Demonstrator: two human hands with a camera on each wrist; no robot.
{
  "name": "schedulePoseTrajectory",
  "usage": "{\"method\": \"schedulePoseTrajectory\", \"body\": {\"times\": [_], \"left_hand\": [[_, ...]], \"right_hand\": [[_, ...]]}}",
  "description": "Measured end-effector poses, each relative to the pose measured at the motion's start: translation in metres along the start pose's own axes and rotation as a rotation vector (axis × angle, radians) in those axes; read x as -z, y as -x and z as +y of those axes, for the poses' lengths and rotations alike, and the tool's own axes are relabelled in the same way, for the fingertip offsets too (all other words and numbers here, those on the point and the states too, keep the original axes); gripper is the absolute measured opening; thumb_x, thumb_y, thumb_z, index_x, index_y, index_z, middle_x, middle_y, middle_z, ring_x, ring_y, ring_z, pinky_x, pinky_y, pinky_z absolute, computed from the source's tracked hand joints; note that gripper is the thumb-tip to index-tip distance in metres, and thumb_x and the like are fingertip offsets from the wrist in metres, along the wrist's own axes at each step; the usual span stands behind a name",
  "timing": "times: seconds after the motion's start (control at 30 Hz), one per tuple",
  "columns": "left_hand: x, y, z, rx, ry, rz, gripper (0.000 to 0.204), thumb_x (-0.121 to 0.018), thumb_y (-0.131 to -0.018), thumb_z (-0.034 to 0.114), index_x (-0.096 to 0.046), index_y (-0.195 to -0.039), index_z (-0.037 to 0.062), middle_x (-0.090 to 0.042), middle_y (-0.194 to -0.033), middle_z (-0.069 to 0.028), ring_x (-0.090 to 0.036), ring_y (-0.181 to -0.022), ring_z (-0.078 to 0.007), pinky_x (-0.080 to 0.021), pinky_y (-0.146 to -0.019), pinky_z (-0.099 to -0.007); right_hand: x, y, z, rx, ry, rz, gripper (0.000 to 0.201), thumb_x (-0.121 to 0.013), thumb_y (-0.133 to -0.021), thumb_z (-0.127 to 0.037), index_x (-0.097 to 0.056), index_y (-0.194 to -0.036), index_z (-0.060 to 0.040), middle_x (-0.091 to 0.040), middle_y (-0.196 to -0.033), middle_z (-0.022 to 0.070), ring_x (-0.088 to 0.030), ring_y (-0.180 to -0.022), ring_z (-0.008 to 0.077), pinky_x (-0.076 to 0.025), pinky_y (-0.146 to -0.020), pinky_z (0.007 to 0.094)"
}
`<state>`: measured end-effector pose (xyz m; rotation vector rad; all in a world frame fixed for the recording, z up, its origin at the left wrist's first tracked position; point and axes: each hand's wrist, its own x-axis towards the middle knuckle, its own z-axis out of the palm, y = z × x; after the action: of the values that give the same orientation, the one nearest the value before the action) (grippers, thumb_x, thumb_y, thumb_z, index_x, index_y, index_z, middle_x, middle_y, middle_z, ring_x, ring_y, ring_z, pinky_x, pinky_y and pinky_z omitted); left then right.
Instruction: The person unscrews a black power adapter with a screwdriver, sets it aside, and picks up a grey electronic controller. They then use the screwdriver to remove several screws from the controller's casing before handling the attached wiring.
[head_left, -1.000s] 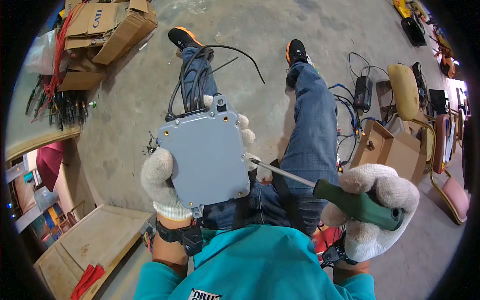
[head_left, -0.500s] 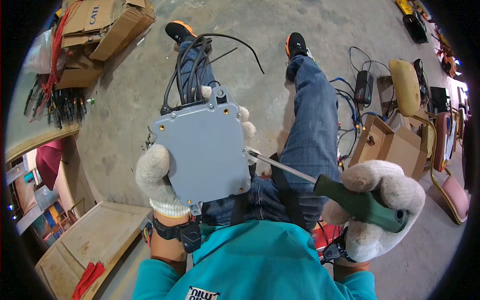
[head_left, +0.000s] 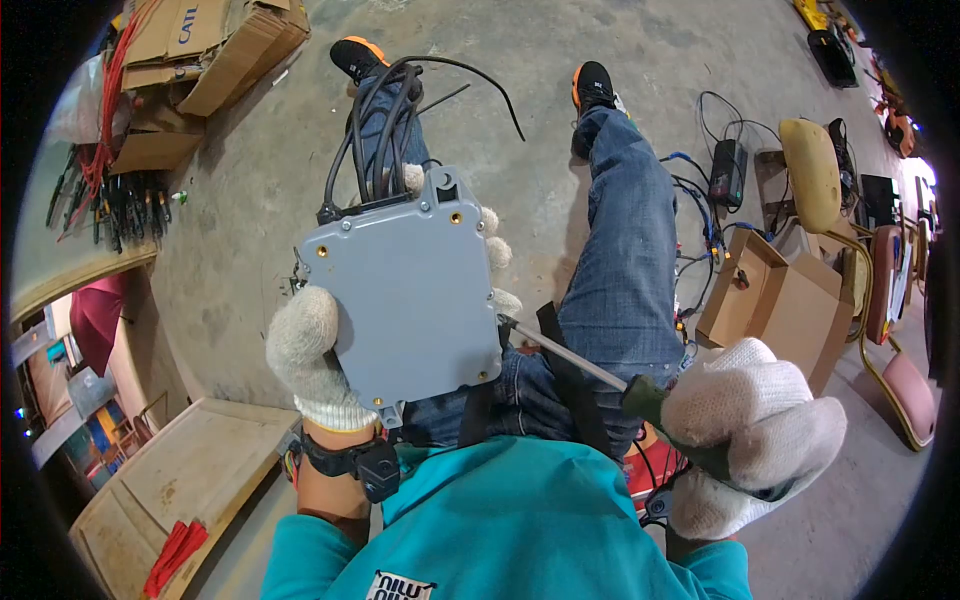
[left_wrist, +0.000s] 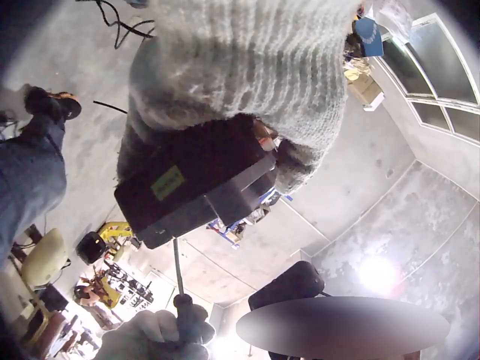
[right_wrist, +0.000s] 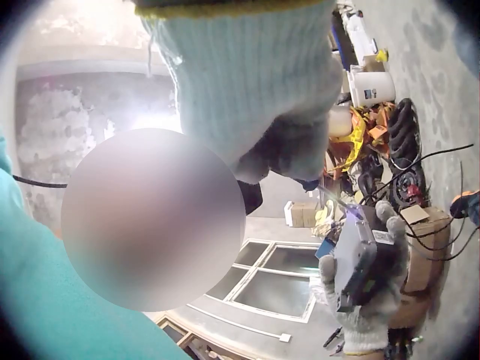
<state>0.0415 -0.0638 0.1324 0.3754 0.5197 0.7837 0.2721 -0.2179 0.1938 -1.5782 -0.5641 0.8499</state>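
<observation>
Setting: bare concrete floor [head_left: 250, 200], cardboard boxes [head_left: 215, 50] at far left.
Left hand [head_left: 315, 360]: gloved, gripping flat grey square metal box [head_left: 405, 290] above lap.
Right hand [head_left: 750, 430]: gloved, fist around green-handled screwdriver [head_left: 640, 392]; tip at box's right edge.

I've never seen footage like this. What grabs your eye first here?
Dead centre, a grey metal box with black cables sprouting from its far end, gripped by the gloved left hand above the person's lap. At lower right the gloved right hand grips a green-handled screwdriver, its tip at the box's right edge. Torn cardboard boxes lie on the concrete floor at upper left.
</observation>
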Motion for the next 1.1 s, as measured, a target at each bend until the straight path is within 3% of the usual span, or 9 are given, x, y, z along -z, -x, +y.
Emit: {"method": "schedulePoseTrajectory", "body": {"times": [0.5, 0.8, 0.87, 0.97, 1.1], "left_hand": [[-0.004, 0.001, 0.0, -0.042, -0.097, 0.042, 0.108, -0.078, -0.077, 0.061, -0.034, -0.155, -0.0013, -0.044, -0.145, -0.0337, -0.056, -0.127, -0.0497, -0.057, -0.093, -0.0656], [-0.003, 0.003, 0.001, -0.012, -0.129, 0.024, 0.105, -0.076, -0.078, 0.06, -0.032, -0.157, 0.0066, -0.044, -0.145, -0.034, -0.056, -0.126, -0.0489, -0.057, -0.093, -0.0654], [-0.005, 0.001, -0.003, -0.072, -0.118, 0.053, 0.104, -0.076, -0.078, 0.06, -0.033, -0.157, 0.008, -0.044, -0.145, -0.0338, -0.057, -0.126, -0.048, -0.058, -0.092, -0.0648], [-0.014, 0.002, 0.0, -0.03, -0.156, 0.142, 0.104, -0.076, -0.078, 0.061, -0.033, -0.157, 0.0087, -0.045, -0.144, -0.0338, -0.056, -0.127, -0.0474, -0.057, -0.093, -0.0646], [-0.007, 0.002, -0.005, -0.075, -0.048, 0.055, 0.103, -0.075, -0.078, 0.061, -0.033, -0.157, 0.0088, -0.046, -0.143, -0.0336, -0.056, -0.127, -0.0472, -0.057, -0.093, -0.0648]], "right_hand": [[-0.005, 0.005, 0.012, -0.005, -0.073, 0.036, 0.07, -0.085, -0.083, -0.042, -0.052, -0.134, -0.0076, -0.062, -0.127, 0.013, -0.066, -0.113, 0.0257, -0.058, -0.098, 0.0421], [0.008, 0.02, 0.02, -0.003, -0.119, 0.061, 0.069, -0.082, -0.086, -0.041, -0.05, -0.137, -0.0074, -0.061, -0.13, 0.0132, -0.065, -0.116, 0.026, -0.058, -0.1, 0.0428], [0.003, 0.016, 0.023, -0.003, -0.129, 0.067, 0.069, -0.081, -0.087, -0.04, -0.049, -0.137, -0.0073, -0.061, -0.13, 0.0132, -0.065, -0.116, 0.0261, -0.057, -0.101, 0.043], [0.01, 0.016, 0.025, -0.001, -0.144, 0.077, 0.068, -0.08, -0.088, -0.04, -0.049, -0.138, -0.0072, -0.06, -0.131, 0.0133, -0.065, -0.117, 0.0262, -0.057, -0.101, 0.0432], [0.009, 0.02, 0.027, 0.0, -0.163, 0.09, 0.068, -0.079, -0.089, -0.039, -0.048, -0.14, -0.0071, -0.06, -0.133, 0.0134, -0.065, -0.118, 0.0264, -0.057, -0.103, 0.0436]]}}
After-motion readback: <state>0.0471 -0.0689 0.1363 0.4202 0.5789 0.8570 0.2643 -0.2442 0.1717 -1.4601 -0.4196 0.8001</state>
